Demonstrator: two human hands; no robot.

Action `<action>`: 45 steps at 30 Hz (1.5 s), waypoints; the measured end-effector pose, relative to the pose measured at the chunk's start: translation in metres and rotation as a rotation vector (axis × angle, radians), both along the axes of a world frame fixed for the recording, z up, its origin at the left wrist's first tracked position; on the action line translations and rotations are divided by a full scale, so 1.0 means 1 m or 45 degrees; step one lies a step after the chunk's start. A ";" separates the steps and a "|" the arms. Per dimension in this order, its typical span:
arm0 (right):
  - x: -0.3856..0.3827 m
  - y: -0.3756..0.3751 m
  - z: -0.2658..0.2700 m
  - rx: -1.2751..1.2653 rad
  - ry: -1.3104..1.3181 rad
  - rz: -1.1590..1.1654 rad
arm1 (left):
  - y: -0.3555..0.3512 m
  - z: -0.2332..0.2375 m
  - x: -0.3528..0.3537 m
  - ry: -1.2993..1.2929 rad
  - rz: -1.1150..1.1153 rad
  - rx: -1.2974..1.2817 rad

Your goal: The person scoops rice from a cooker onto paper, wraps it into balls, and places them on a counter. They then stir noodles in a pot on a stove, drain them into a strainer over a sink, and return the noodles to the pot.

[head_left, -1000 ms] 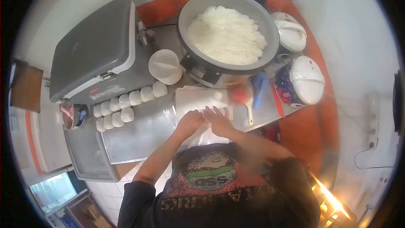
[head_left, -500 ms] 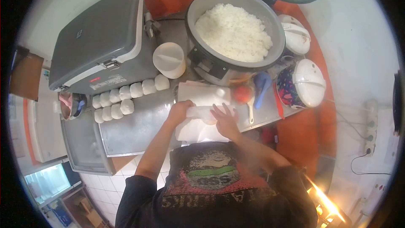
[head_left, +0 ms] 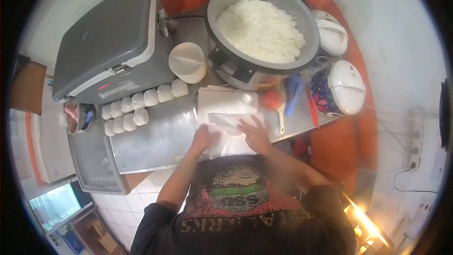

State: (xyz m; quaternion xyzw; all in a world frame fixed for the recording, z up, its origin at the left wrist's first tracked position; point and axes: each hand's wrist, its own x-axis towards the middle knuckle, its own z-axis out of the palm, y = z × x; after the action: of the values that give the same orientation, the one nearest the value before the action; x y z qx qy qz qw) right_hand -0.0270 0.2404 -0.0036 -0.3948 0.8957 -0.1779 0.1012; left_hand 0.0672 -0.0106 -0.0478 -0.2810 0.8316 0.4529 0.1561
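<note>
Left hand [head_left: 204, 138] flat on the near part of the wrapping sheet [head_left: 226, 108], grip apart, nothing clamped; likely pinning it. Right hand [head_left: 256, 133] just beside, fingers spread against a small white lump [head_left: 231, 129] (rice portion, probably; blurred), grip likewise apart, pressing rather than holding. Sheet spread on the steel desk [head_left: 151, 142], just before the open rice cooker [head_left: 262, 28], presumably for short reach. Wrapped balls [head_left: 141, 106] lined up leftward beside the grey cooler box [head_left: 106, 42], away from the sheet.
</note>
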 end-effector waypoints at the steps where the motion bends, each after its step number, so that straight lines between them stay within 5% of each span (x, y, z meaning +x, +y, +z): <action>1: -0.001 0.000 0.004 -0.019 -0.019 -0.002 | 0.007 0.010 0.012 -0.098 -0.232 -0.110; 4: 0.004 -0.001 0.007 -0.073 -0.082 -0.031 | 0.018 0.050 0.026 -0.511 -0.075 0.698; 8: 0.014 -0.007 0.025 -0.015 -0.055 -0.044 | 0.023 0.074 0.009 -0.193 0.771 1.756; 11: 0.016 -0.008 0.001 0.085 0.249 -0.040 | 0.026 0.035 -0.002 -0.045 1.017 1.842; 12: 0.012 -0.009 -0.007 0.042 0.266 -0.052 | 0.025 0.046 -0.004 0.149 0.844 1.590; 15: -0.002 -0.014 -0.011 -0.002 0.216 -0.067 | 0.024 0.097 -0.034 1.207 -0.354 -0.500; 20: -0.044 -0.031 0.017 0.187 -0.122 0.011 | 0.015 0.063 -0.076 0.583 -0.974 -0.478; 26: -0.072 -0.004 -0.021 -0.017 -0.148 -0.047 | -0.011 0.032 -0.074 0.502 -0.732 -0.233; 32: -0.045 -0.021 -0.023 -0.346 0.388 -0.276 | 0.002 0.033 -0.064 1.097 -0.346 -0.424; 35: -0.035 -0.027 -0.024 -0.202 0.209 -0.390 | 0.013 0.023 -0.055 0.641 -0.243 -0.272; 39: -0.033 -0.034 -0.037 0.053 0.006 -0.451 | 0.023 0.010 -0.053 0.634 0.026 -0.086; 45: -0.027 -0.041 -0.056 -0.165 0.225 -0.398 | 0.022 -0.010 -0.055 0.865 -0.163 -0.199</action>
State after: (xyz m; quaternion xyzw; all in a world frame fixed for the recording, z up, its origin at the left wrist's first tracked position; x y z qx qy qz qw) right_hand -0.0540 0.1995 -0.0598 -0.2706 0.9382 -0.2133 -0.0323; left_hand 0.0123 0.0118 -0.0580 -0.0726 0.8842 0.4447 -0.1234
